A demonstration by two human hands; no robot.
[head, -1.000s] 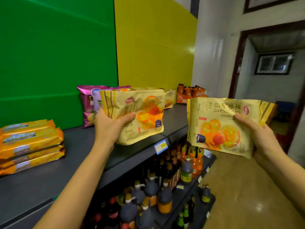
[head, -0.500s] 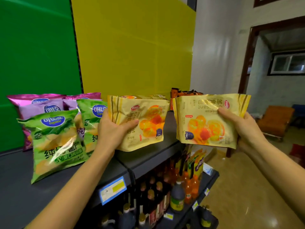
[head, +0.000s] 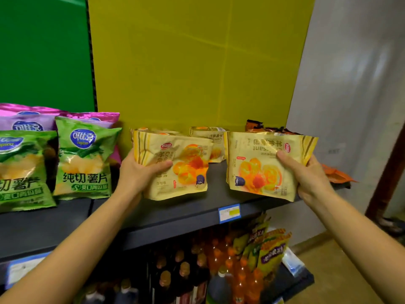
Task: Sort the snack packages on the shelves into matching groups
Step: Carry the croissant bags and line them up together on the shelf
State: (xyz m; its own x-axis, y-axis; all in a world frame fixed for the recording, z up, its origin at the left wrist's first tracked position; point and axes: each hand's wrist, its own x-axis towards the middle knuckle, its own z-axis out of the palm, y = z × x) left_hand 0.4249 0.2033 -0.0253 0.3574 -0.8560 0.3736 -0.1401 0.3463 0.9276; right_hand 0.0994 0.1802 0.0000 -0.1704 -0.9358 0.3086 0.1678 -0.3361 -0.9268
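My left hand (head: pixel 140 172) grips a yellow croissant package (head: pixel 182 167) by its left side, its bottom edge at the dark shelf (head: pixel 175 216). My right hand (head: pixel 306 174) grips a second yellow croissant package (head: pixel 258 170), turned upside down, by its right side over the shelf's front edge. More yellow croissant packages (head: pixel 210 134) stand behind them against the yellow back panel. Two green chip bags (head: pixel 84 159) stand at the left, with purple chip bags (head: pixel 28 119) behind. Orange packages (head: pixel 335 174) lie at the shelf's right end, partly hidden by the package in my right hand.
A blue and yellow price tag (head: pixel 229 213) is fixed to the shelf's front edge. The lower shelf holds dark sauce bottles (head: pixel 173 273), orange drink bottles (head: pixel 238 279) and yellow-purple packets (head: pixel 271 249). A grey wall (head: pixel 350 84) and a brown door frame stand to the right.
The view has swung right and closer to the shelf. Both hands have carried their yellow packages down toward the shelf in front of the other yellow packages.
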